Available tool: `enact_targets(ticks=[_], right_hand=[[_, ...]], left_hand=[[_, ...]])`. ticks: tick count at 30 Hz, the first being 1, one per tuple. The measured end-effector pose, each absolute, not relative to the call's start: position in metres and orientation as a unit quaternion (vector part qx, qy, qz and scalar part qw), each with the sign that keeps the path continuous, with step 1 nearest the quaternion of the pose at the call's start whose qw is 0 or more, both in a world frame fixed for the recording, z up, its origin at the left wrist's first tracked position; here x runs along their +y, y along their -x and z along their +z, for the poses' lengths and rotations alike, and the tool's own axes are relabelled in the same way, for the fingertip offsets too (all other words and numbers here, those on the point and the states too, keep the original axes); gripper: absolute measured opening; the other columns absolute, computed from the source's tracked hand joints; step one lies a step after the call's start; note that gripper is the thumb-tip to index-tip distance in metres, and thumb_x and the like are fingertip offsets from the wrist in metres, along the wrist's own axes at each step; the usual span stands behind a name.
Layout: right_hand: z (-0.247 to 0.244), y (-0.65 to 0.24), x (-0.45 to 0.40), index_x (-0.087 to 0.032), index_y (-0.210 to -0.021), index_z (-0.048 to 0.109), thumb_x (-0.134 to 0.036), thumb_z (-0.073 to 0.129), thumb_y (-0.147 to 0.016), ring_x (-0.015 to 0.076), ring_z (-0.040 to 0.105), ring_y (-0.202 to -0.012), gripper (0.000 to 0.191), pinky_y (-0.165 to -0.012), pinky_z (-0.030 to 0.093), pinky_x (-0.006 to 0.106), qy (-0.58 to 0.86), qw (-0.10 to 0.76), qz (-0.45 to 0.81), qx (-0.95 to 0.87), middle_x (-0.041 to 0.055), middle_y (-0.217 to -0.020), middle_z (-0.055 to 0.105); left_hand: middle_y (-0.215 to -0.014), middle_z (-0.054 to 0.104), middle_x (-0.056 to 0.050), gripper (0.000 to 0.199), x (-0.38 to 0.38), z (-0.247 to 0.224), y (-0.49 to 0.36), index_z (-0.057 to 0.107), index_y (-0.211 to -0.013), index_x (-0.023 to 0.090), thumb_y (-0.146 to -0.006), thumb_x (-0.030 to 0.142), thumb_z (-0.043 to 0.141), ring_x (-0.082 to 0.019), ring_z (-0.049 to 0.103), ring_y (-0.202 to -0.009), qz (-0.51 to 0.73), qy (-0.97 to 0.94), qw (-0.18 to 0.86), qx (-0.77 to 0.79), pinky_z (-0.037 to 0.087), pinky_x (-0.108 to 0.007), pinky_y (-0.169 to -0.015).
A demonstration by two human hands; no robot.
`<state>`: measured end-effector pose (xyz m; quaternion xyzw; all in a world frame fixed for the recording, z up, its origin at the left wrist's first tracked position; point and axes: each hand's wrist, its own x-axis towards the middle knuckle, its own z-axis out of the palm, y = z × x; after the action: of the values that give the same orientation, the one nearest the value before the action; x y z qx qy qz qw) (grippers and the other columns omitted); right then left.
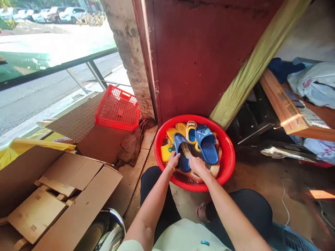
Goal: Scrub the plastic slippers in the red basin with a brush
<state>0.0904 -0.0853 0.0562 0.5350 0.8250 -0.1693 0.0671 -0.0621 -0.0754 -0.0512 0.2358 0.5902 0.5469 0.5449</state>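
Note:
A red basin (230,164) holds water and several slippers in front of me. My left hand (173,159) is closed on the left edge of a dark blue slipper (185,165), tilted in the basin. In my right hand (198,164) is a scrubbing brush (185,150), its bristles against the inside of that slipper. My fingers hide most of the brush's handle. Another blue slipper (208,146) lies to the right. Yellow slippers (180,127) sit behind, one yellow clog with a blue inside (192,134) among them. Pale footwear (215,170) lies partly under my right hand.
A red plastic crate (117,109) stands beyond a brown cloth (133,148) at left. An open cardboard box (86,195) with wooden pieces is nearer. The dark red door panel (193,62) rises behind the basin. At right is a wooden frame (282,101) with bags.

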Motion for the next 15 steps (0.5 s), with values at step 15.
enact_targets(ticks=[15], right_hand=[[0.119,-0.217,-0.115,-0.032,-0.137,0.064,-0.042,0.046,-0.097,0.0232,0.068,-0.114,0.044,-0.095,0.054,0.032,-0.525,-0.076,-0.266,0.805,0.0015,-0.13,0.071]], left_hand=[[-0.107,0.066,-0.013,0.036,-0.09,-0.028,0.053,0.059,-0.112,0.023,-0.077,0.023,0.068,-0.032,0.063,-0.108,0.523,-0.405,0.349,0.664,0.041,-0.046,-0.106]])
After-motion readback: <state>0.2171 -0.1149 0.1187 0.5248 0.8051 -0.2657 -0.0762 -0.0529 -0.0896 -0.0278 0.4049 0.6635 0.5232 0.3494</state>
